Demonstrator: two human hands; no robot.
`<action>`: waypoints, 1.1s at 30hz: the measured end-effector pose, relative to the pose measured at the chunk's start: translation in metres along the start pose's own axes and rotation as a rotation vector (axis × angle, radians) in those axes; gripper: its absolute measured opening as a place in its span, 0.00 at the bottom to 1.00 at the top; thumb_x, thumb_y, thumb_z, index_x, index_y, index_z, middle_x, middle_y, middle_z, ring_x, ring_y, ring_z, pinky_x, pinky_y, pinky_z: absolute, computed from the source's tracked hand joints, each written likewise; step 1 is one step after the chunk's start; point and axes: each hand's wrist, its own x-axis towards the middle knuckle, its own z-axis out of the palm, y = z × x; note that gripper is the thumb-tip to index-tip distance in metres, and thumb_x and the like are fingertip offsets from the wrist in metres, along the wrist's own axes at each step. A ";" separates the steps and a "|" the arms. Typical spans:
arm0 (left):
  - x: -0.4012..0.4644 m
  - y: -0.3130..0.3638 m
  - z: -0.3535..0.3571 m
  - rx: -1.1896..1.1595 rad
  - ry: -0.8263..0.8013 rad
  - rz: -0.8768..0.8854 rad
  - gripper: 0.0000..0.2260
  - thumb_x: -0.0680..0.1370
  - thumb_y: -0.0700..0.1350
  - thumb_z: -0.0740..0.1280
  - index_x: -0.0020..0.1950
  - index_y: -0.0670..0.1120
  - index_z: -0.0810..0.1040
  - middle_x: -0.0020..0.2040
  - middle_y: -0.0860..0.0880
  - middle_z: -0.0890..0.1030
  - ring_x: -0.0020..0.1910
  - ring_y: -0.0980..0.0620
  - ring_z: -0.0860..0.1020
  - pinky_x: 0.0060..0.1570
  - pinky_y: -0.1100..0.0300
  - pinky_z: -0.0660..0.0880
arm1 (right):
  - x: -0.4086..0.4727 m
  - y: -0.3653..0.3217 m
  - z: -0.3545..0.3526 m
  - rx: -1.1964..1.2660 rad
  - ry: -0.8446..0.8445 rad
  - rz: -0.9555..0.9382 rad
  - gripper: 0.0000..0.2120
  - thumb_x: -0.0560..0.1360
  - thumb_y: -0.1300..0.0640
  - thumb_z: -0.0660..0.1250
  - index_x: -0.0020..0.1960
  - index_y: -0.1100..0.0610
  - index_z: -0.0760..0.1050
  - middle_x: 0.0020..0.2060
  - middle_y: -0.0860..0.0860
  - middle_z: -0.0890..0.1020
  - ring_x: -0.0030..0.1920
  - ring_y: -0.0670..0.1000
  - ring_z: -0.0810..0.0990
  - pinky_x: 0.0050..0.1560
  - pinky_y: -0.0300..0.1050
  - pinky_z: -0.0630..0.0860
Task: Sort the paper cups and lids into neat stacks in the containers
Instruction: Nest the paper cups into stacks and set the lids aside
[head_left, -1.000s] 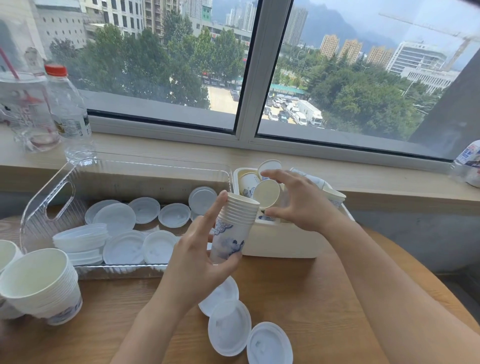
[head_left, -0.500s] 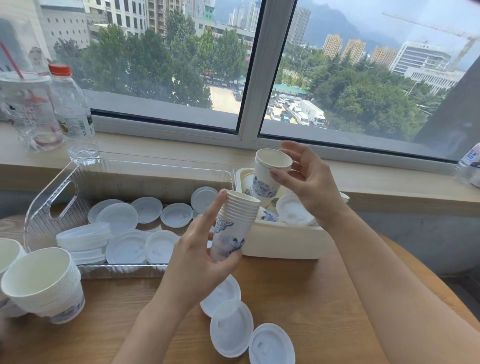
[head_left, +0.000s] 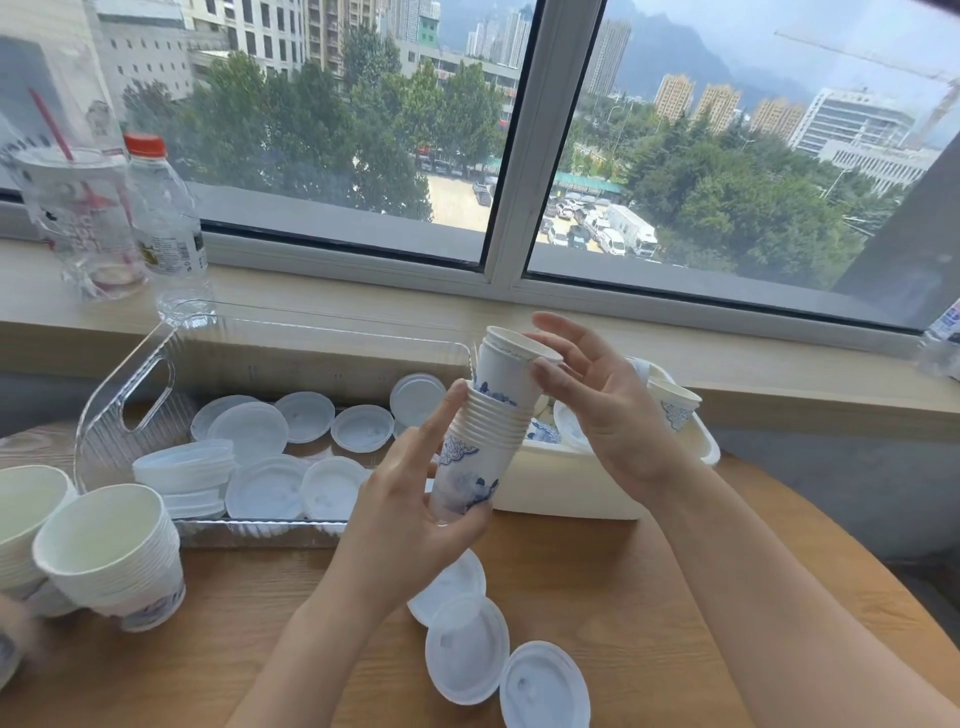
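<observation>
I see two bare forearms, no sleeves reaching them. My left hand (head_left: 400, 499) and right hand (head_left: 602, 415) wear nothing.

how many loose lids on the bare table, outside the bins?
3. All lie near the table's front edge: one lid partly under the left hand, one lid overlapping it in front, one lid to the right. More could be hidden under the arms.
</observation>
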 end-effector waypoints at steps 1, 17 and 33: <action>-0.001 0.001 0.000 -0.003 -0.001 -0.005 0.48 0.73 0.45 0.80 0.83 0.69 0.56 0.62 0.57 0.78 0.57 0.54 0.81 0.44 0.58 0.83 | -0.004 0.000 0.003 -0.004 -0.011 0.004 0.25 0.77 0.52 0.75 0.72 0.48 0.75 0.67 0.48 0.82 0.64 0.50 0.82 0.61 0.39 0.78; -0.095 0.032 -0.036 0.116 0.045 -0.127 0.51 0.69 0.51 0.81 0.84 0.68 0.54 0.61 0.60 0.79 0.53 0.55 0.83 0.51 0.59 0.81 | -0.079 0.020 0.057 -0.207 -0.235 0.003 0.25 0.79 0.44 0.72 0.74 0.42 0.72 0.67 0.43 0.81 0.65 0.48 0.82 0.66 0.47 0.78; -0.195 0.027 -0.093 0.272 0.281 -0.246 0.49 0.68 0.50 0.84 0.81 0.69 0.59 0.70 0.60 0.78 0.55 0.60 0.83 0.53 0.59 0.81 | -0.154 0.051 0.195 0.045 -0.251 0.062 0.32 0.76 0.58 0.77 0.76 0.48 0.69 0.68 0.46 0.81 0.68 0.50 0.81 0.68 0.55 0.79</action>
